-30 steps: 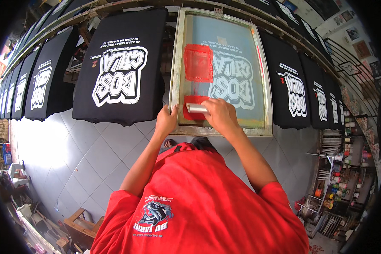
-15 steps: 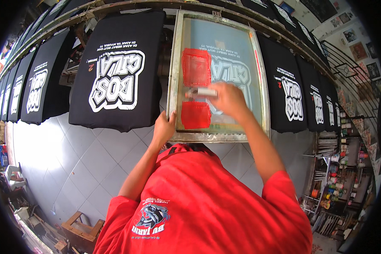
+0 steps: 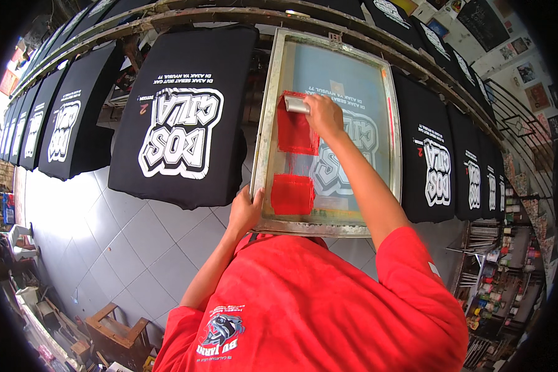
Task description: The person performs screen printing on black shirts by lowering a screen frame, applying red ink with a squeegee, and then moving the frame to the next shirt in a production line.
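A screen-printing frame (image 3: 264, 139) lies over a black shirt, whose white lettering shows through the pale mesh (image 3: 316, 65). My right hand (image 3: 324, 116) is closed round a small squeegee (image 3: 296, 105) with a whitish, pale grey body. Its edge rests at the far end of a red ink patch (image 3: 294, 133) on the mesh. Nearer to me lies a second red patch (image 3: 292, 196), with faint red streaks between the two. My left hand (image 3: 245, 211) grips the frame's left rail near its front corner, thumb on top.
Black shirts with white lettering stand in a row, one (image 3: 183, 118) left of the frame and one (image 3: 426, 149) right. A long rail (image 3: 211, 15) runs behind them. A wooden stool (image 3: 121, 332) stands on the tiled floor (image 3: 142, 248); shelves of jars (image 3: 493, 288) are at right.
My right hand has pushed the squeegee away from me, from between the red patches to the far end of the upper one. My left hand stays on the frame. The whole view has shifted slightly.
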Tool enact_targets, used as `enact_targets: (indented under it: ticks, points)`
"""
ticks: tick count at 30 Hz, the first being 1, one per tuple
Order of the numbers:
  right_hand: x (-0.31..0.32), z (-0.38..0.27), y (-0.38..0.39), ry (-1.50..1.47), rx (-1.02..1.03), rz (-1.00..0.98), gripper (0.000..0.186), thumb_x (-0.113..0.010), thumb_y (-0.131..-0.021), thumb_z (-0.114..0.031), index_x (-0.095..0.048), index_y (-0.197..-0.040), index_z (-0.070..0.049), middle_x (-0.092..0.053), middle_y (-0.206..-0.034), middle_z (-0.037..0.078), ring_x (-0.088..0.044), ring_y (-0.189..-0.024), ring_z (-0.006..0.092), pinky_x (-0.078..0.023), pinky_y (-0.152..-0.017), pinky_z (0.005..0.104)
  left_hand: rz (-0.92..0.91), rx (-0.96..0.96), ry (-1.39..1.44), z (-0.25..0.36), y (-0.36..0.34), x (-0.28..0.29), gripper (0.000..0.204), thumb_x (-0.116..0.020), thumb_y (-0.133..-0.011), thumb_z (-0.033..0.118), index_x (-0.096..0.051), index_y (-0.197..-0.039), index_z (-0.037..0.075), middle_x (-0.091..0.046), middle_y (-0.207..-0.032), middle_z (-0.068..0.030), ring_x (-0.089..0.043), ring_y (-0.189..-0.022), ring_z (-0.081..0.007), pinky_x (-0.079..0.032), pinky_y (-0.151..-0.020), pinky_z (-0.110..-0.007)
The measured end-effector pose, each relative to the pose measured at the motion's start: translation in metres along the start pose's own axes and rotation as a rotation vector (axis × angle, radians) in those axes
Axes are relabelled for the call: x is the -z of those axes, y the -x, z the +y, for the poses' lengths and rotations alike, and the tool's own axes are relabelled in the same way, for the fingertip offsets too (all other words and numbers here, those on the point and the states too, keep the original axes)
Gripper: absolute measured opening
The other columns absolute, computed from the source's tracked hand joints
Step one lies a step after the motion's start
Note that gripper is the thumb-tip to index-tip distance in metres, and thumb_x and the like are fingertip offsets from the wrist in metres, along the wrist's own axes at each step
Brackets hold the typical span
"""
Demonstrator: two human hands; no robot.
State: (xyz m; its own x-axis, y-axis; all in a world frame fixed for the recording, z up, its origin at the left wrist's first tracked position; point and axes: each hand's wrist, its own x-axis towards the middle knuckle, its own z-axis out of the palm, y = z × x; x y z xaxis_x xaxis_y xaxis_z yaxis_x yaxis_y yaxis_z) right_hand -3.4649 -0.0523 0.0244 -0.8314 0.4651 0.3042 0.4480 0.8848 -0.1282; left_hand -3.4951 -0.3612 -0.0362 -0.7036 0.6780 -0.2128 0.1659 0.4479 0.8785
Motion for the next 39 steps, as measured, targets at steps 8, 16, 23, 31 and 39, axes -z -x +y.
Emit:
enact_targets:
  ticks: [8, 16, 23, 31, 39]
  points:
    - [0.072, -0.003, -0.023, -0.097, -0.018, -0.352, 0.021, -0.068, -0.067, -0.018, -0.07, -0.086, -0.011, -0.068, -0.079, 0.016, -0.066, -0.078, 0.0356, -0.053, -0.072, 0.0444, -0.001, -0.025, -0.058, -0.008, -0.006, -0.004, 0.045, -0.055, -0.094, 0.036, -0.054, -0.086, -0.008, -0.06, -0.079, -0.0326, -0.058, -0.08, -0.0514, -0.045, -0.07, -0.053]
    - [0.057, -0.028, 0.028, -0.044, -0.048, -0.308, 0.015, -0.071, -0.072, -0.017, -0.065, -0.083, -0.01, -0.067, -0.078, 0.011, -0.066, -0.081, 0.0321, -0.052, -0.07, 0.0447, -0.037, 0.015, -0.08, 0.0, -0.003, 0.0, 0.043, -0.054, -0.095, 0.034, -0.058, -0.092, -0.009, -0.061, -0.08, -0.0305, -0.062, -0.081, -0.0456, -0.046, -0.071, -0.047]
    - [0.056, -0.038, 0.053, -0.117, -0.078, -0.057, 0.012, -0.066, -0.077, -0.013, -0.064, -0.089, -0.01, -0.064, -0.084, 0.008, -0.064, -0.081, 0.0304, -0.052, -0.068, 0.0431, -0.059, 0.049, -0.094, 0.0, -0.005, 0.003, 0.047, -0.053, -0.096, 0.036, -0.058, -0.094, -0.01, -0.061, -0.085, -0.0326, -0.061, -0.087, -0.0478, -0.046, -0.074, -0.048]
    - [0.026, -0.071, 0.134, 0.022, -0.048, 0.085, 0.021, -0.069, -0.071, -0.004, -0.066, -0.091, -0.01, -0.066, -0.092, 0.001, -0.061, -0.083, 0.0246, -0.053, -0.071, 0.0357, -0.018, 0.009, -0.065, 0.005, -0.003, 0.001, 0.046, -0.054, -0.094, 0.037, -0.056, -0.091, -0.009, -0.061, -0.083, -0.0334, -0.059, -0.083, -0.0508, -0.046, -0.072, -0.051]
    - [0.001, -0.04, 0.093, 0.017, -0.014, 0.11, 0.018, -0.066, -0.075, -0.006, -0.066, -0.093, -0.01, -0.066, -0.09, 0.003, -0.061, -0.081, 0.0248, -0.053, -0.069, 0.0364, -0.034, 0.054, -0.033, 0.003, -0.001, 0.0, 0.043, -0.056, -0.094, 0.035, -0.055, -0.092, -0.009, -0.061, -0.081, -0.0321, -0.06, -0.08, -0.0493, -0.046, -0.069, -0.05]
